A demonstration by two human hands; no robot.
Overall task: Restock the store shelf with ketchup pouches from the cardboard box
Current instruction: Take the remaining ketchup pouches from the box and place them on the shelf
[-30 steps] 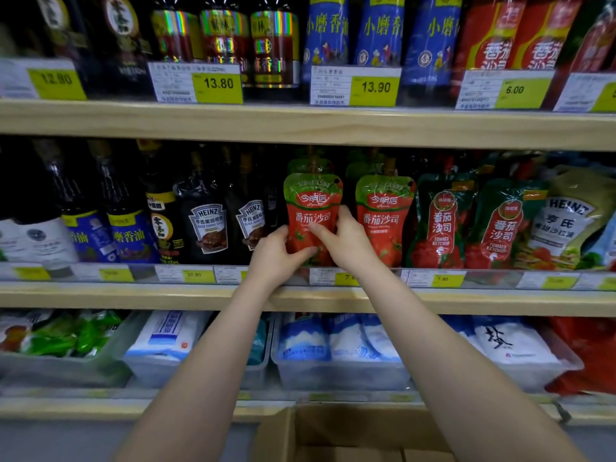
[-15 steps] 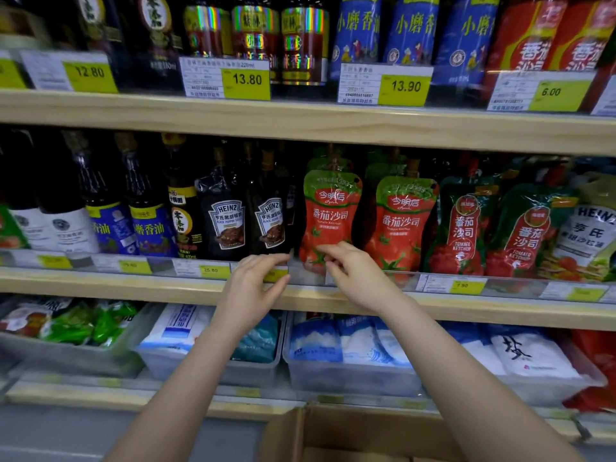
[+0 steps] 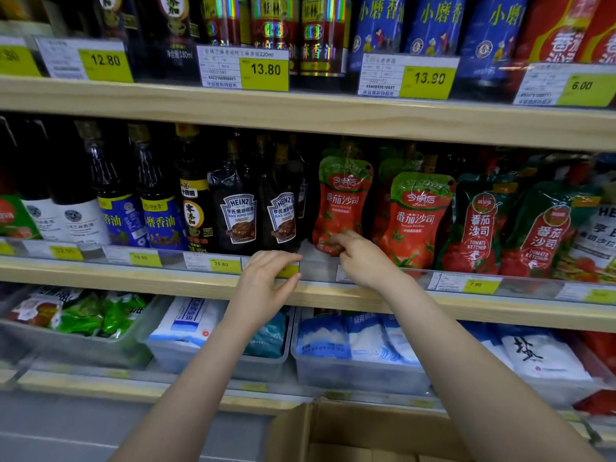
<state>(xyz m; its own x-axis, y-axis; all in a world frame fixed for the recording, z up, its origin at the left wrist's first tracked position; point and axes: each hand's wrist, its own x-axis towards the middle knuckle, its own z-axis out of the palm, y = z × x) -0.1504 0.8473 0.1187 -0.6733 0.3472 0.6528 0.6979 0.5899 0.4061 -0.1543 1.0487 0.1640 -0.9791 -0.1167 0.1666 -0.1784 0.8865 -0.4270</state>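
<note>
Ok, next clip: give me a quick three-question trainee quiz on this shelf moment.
1. True or false: the left hand grips a ketchup pouch.
2. Which hand touches the ketchup pouch? A left, B right hand
3. Fill in: the price tag above the Heinz bottles reads ____.

Key: 1 false, it is at the shelf edge, holding nothing; 2 B; 3 13.80.

Both bare forearms reach up and forward from the bottom edge, converging toward the middle. Left hand (image 3: 266, 281) sits palm down with the back toward the camera, fingers loosely spread and slightly curled, thumb tucked beneath, gripping nothing. Right hand (image 3: 363, 258) sits a little higher and just beside it, wrist bent, fingers curled with fingertips (image 3: 338, 240) pointing left.
</note>
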